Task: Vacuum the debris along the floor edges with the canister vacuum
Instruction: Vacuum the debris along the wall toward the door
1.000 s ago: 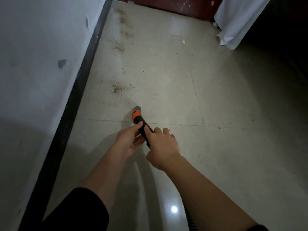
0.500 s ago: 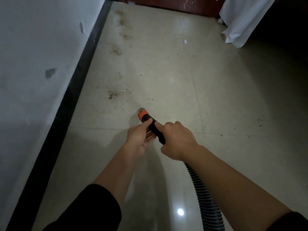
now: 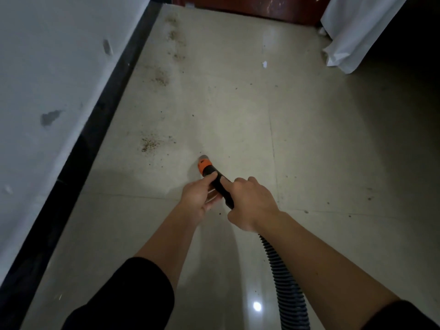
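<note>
A black vacuum nozzle [image 3: 215, 178] with an orange collar points down at the pale tiled floor [image 3: 238, 110]. My left hand [image 3: 198, 197] grips the nozzle just behind the collar. My right hand [image 3: 250, 203] grips it further back, where the ribbed black hose [image 3: 283, 277] begins. The nozzle tip sits on or just above the tile. A brown patch of debris [image 3: 148, 142] lies ahead and to the left of the tip. Further debris patches [image 3: 162, 78] run along the left edge of the floor. The canister is out of view.
A white wall with a black skirting board [image 3: 95, 129] runs along the left. A dark red door [image 3: 250, 5] closes the far end. A white cloth [image 3: 352, 32] hangs at the far right, with a small white scrap [image 3: 264, 64] on the floor nearby.
The nozzle and both hands have shifted right and slightly away from the wall. The hose has come into view behind my right hand. Both hands keep their grip.
</note>
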The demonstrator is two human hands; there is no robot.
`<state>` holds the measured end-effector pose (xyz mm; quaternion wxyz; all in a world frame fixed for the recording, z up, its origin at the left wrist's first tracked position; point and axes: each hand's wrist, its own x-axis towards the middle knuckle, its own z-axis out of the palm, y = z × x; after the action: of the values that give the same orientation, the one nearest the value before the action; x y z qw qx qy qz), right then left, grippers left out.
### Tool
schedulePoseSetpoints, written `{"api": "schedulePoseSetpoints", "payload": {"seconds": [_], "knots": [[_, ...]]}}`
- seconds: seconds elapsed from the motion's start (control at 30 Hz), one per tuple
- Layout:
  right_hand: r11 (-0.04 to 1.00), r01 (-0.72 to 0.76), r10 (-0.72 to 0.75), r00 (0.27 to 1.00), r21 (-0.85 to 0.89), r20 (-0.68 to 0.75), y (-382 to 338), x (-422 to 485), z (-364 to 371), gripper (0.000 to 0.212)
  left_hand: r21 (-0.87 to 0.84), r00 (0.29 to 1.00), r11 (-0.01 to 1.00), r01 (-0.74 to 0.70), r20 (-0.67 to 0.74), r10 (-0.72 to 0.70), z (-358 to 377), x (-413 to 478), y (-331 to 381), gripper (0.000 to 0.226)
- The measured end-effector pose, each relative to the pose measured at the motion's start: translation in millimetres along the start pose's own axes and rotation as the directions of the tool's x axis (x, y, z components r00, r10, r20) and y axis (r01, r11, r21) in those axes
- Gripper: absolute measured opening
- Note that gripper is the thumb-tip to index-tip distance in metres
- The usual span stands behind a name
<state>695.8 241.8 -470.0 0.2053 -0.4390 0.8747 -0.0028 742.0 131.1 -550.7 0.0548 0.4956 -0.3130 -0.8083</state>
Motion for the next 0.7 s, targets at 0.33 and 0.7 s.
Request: {"api": "schedulePoseSetpoints", "payload": {"seconds": [0.33, 0.7], "knots": [[0.996, 0.085, -0.085, 0.996, -0.033, 0.003, 21.3, 34.1, -22.8, 0.055, -0.035, 0.999, 0.999, 0.02, -0.032, -0.021, 21.9, 16.5, 20.8, 0.026], [0.984, 0.176, -0.176, 0.984, -0.016, -0.011, 15.0, 55.4, -15.8, 0.07, -0.09, 0.997, 0.996, 0.029, -0.07, -0.036, 1.2, 13.7, 38.0, 0.016]]}}
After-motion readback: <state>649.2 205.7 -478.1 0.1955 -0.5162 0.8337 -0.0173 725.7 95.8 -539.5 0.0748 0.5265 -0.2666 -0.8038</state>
